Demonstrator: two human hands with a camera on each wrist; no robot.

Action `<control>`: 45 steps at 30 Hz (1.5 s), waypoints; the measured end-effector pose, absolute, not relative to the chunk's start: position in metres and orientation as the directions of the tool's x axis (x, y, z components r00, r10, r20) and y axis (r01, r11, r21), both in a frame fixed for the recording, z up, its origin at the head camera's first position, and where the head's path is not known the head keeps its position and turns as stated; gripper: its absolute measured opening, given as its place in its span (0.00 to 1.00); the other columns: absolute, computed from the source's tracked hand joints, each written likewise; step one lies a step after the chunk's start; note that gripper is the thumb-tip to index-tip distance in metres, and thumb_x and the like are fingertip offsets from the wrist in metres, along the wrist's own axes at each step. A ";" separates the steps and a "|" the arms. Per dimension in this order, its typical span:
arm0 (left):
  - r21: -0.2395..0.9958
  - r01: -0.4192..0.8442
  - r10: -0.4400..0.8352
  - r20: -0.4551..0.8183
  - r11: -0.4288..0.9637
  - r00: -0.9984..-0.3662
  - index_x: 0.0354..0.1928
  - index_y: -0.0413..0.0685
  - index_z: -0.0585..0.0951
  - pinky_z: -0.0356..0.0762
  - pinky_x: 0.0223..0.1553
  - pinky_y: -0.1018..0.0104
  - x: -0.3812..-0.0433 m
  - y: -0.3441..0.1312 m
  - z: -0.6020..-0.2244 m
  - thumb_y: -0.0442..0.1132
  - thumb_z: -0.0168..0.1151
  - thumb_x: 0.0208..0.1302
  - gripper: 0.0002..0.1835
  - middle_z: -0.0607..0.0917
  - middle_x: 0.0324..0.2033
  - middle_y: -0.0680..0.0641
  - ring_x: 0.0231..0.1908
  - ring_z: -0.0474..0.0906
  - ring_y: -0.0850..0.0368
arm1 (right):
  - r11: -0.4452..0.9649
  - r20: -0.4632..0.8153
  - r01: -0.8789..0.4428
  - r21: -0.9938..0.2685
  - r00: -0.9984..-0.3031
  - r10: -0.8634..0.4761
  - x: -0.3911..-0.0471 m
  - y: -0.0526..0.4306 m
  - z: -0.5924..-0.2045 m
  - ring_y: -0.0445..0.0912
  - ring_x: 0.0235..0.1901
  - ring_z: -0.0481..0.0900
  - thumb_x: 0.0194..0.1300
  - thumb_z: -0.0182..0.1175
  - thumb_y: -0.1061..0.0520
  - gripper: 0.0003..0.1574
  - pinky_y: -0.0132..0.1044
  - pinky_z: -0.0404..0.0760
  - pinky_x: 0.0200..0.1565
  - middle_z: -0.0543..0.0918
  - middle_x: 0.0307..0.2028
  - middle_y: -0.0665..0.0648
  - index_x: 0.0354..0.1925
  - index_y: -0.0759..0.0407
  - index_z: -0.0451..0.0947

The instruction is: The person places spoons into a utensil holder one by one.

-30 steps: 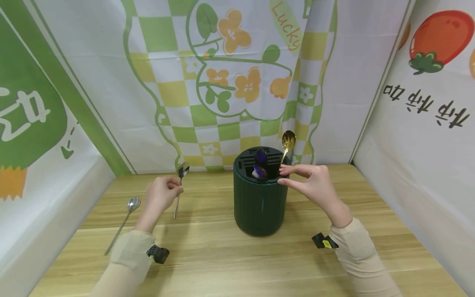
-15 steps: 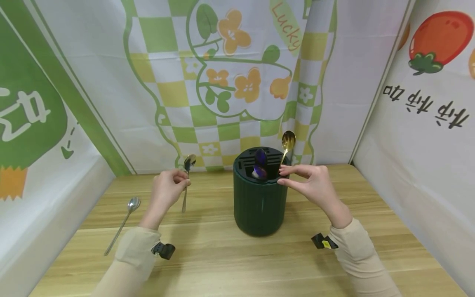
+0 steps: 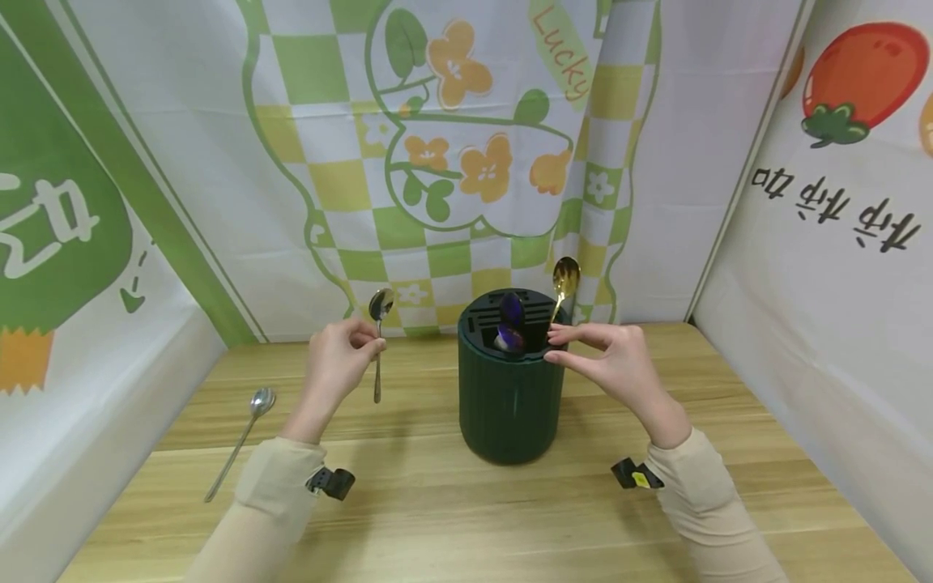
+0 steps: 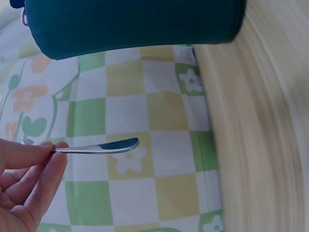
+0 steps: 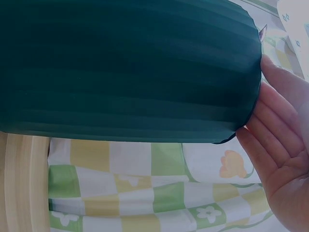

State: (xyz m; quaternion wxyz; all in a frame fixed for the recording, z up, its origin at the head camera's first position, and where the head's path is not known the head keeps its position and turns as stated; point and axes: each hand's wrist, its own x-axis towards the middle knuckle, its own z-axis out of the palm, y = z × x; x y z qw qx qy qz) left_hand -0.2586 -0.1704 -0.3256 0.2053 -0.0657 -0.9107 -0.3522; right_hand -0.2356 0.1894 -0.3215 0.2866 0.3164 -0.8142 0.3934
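My left hand (image 3: 338, 364) pinches a silver teaspoon (image 3: 378, 304) between thumb and fingers, upright with its bowl on top, above the table. In the left wrist view the spoon's handle (image 4: 118, 145) points away from the fingertips. To the right stands a dark green ribbed utensil holder (image 3: 510, 409) with a black slotted lid. Two dark purple spoon bowls (image 3: 512, 308) and a gold spoon (image 3: 566, 279) stick up from it. My right hand (image 3: 619, 364) touches the holder's rim, its fingers nearly straight and spread from the thumb, beside the gold spoon's handle.
Another silver spoon (image 3: 244, 437) lies on the wooden table (image 3: 452, 518), left of my left forearm. Behind the holder hangs a green and yellow checked cloth (image 3: 394, 235). Printed white side walls (image 3: 809, 324) flank the table.
My left hand has moved right and a little away from me, carrying the silver teaspoon higher and nearer the holder. The right hand and the holder stay where they were.
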 end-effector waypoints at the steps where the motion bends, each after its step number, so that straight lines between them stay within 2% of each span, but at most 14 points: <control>1: 0.619 0.266 -0.028 0.423 0.739 -0.906 0.31 0.50 0.80 0.72 0.39 0.57 -0.258 -0.169 -0.324 0.42 0.63 0.53 0.05 0.84 0.24 0.51 0.24 0.80 0.59 | 0.491 0.716 -0.741 -0.458 -0.635 -0.290 -0.235 0.189 -0.322 0.34 0.39 0.80 0.45 0.68 0.48 0.11 0.28 0.75 0.46 0.84 0.36 0.45 0.31 0.47 0.83; 4: 0.623 0.277 -0.027 0.433 0.732 -0.901 0.31 0.51 0.80 0.73 0.39 0.58 -0.257 -0.165 -0.320 0.42 0.63 0.53 0.05 0.84 0.25 0.51 0.24 0.80 0.59 | 0.491 0.712 -0.738 -0.463 -0.640 -0.290 -0.235 0.189 -0.322 0.34 0.39 0.80 0.45 0.68 0.48 0.11 0.28 0.75 0.46 0.84 0.36 0.44 0.31 0.46 0.83; 7: 0.629 0.294 -0.023 0.445 0.719 -0.895 0.31 0.50 0.80 0.76 0.33 0.61 -0.256 -0.161 -0.317 0.43 0.63 0.53 0.06 0.85 0.25 0.51 0.24 0.80 0.60 | 0.489 0.705 -0.732 -0.475 -0.649 -0.287 -0.235 0.190 -0.322 0.34 0.40 0.80 0.45 0.67 0.47 0.11 0.27 0.74 0.46 0.83 0.36 0.43 0.32 0.46 0.83; 10: 0.633 0.314 -0.017 0.459 0.707 -0.888 0.31 0.50 0.79 0.76 0.32 0.62 -0.256 -0.158 -0.314 0.42 0.63 0.53 0.06 0.84 0.25 0.51 0.24 0.80 0.61 | 0.483 0.699 -0.730 -0.484 -0.654 -0.288 -0.235 0.190 -0.322 0.34 0.40 0.79 0.46 0.67 0.47 0.11 0.28 0.74 0.47 0.83 0.36 0.44 0.32 0.46 0.83; 12: 0.634 0.331 -0.011 0.472 0.699 -0.881 0.31 0.50 0.79 0.76 0.34 0.61 -0.256 -0.156 -0.311 0.42 0.63 0.53 0.06 0.84 0.24 0.51 0.23 0.80 0.60 | 0.481 0.697 -0.729 -0.487 -0.656 -0.289 -0.235 0.189 -0.322 0.34 0.40 0.79 0.46 0.67 0.48 0.11 0.28 0.74 0.47 0.83 0.36 0.44 0.32 0.46 0.83; 15: 0.628 0.359 0.000 0.496 0.691 -0.868 0.31 0.50 0.80 0.72 0.43 0.57 -0.255 -0.153 -0.307 0.41 0.63 0.52 0.05 0.84 0.23 0.51 0.23 0.80 0.60 | 0.482 0.695 -0.728 -0.487 -0.658 -0.290 -0.235 0.189 -0.322 0.34 0.41 0.79 0.46 0.67 0.48 0.11 0.28 0.74 0.47 0.83 0.36 0.44 0.32 0.46 0.83; 17: 0.622 0.378 0.005 0.514 0.686 -0.858 0.31 0.50 0.80 0.65 0.50 0.53 -0.255 -0.150 -0.304 0.41 0.64 0.52 0.05 0.84 0.23 0.52 0.23 0.80 0.60 | 0.484 0.696 -0.728 -0.486 -0.657 -0.289 -0.235 0.189 -0.322 0.34 0.40 0.79 0.46 0.67 0.47 0.11 0.28 0.74 0.47 0.83 0.36 0.43 0.32 0.46 0.83; 21: 0.627 0.395 0.003 0.531 0.672 -0.848 0.31 0.51 0.80 0.66 0.49 0.54 -0.255 -0.146 -0.299 0.41 0.64 0.52 0.05 0.84 0.23 0.52 0.22 0.80 0.60 | 0.489 0.701 -0.730 -0.477 -0.652 -0.289 -0.235 0.190 -0.322 0.34 0.40 0.80 0.45 0.67 0.47 0.11 0.28 0.74 0.47 0.84 0.36 0.44 0.32 0.46 0.83; 22: 0.625 0.399 0.003 0.535 0.671 -0.845 0.31 0.51 0.80 0.64 0.51 0.53 -0.255 -0.144 -0.298 0.42 0.64 0.52 0.05 0.84 0.23 0.52 0.23 0.80 0.60 | 0.489 0.703 -0.731 -0.476 -0.650 -0.289 -0.235 0.190 -0.322 0.34 0.40 0.80 0.45 0.67 0.48 0.11 0.28 0.74 0.46 0.84 0.36 0.45 0.32 0.47 0.83; 26: 0.620 0.416 0.006 0.552 0.665 -0.834 0.30 0.51 0.80 0.70 0.44 0.57 -0.253 -0.139 -0.292 0.42 0.64 0.52 0.05 0.84 0.24 0.52 0.23 0.79 0.61 | 0.486 0.705 -0.735 -0.473 -0.647 -0.291 -0.235 0.190 -0.322 0.35 0.40 0.80 0.45 0.67 0.48 0.12 0.28 0.75 0.46 0.84 0.36 0.46 0.32 0.47 0.83; 30: 0.607 0.450 0.009 0.589 0.655 -0.808 0.30 0.50 0.80 0.75 0.29 0.63 -0.252 -0.134 -0.287 0.41 0.64 0.52 0.05 0.85 0.24 0.52 0.22 0.80 0.62 | 0.486 0.701 -0.732 -0.477 -0.651 -0.292 -0.235 0.190 -0.322 0.35 0.40 0.80 0.45 0.67 0.47 0.12 0.28 0.75 0.46 0.84 0.36 0.45 0.32 0.47 0.83; 35: 0.603 0.472 0.003 0.614 0.643 -0.789 0.30 0.49 0.80 0.74 0.30 0.64 -0.252 -0.129 -0.283 0.41 0.65 0.51 0.05 0.85 0.24 0.51 0.21 0.79 0.62 | 0.486 0.698 -0.729 -0.482 -0.654 -0.290 -0.235 0.189 -0.322 0.34 0.40 0.79 0.46 0.67 0.47 0.12 0.27 0.74 0.46 0.83 0.37 0.44 0.32 0.47 0.83; 42: 0.617 0.497 0.005 0.624 0.611 -0.781 0.30 0.47 0.80 0.75 0.19 0.69 -0.253 -0.123 -0.277 0.39 0.65 0.51 0.05 0.85 0.25 0.49 0.21 0.81 0.58 | 0.479 0.712 -0.742 -0.470 -0.639 -0.291 -0.236 0.189 -0.322 0.35 0.40 0.80 0.45 0.67 0.47 0.12 0.28 0.75 0.46 0.84 0.36 0.45 0.32 0.47 0.83; 45: 0.609 0.513 0.013 0.636 0.605 -0.771 0.30 0.47 0.80 0.75 0.18 0.69 -0.253 -0.120 -0.273 0.39 0.64 0.51 0.05 0.85 0.24 0.49 0.21 0.80 0.60 | 0.471 0.722 -0.750 -0.464 -0.629 -0.289 -0.236 0.190 -0.322 0.35 0.40 0.80 0.45 0.67 0.48 0.11 0.28 0.75 0.46 0.84 0.36 0.46 0.31 0.47 0.83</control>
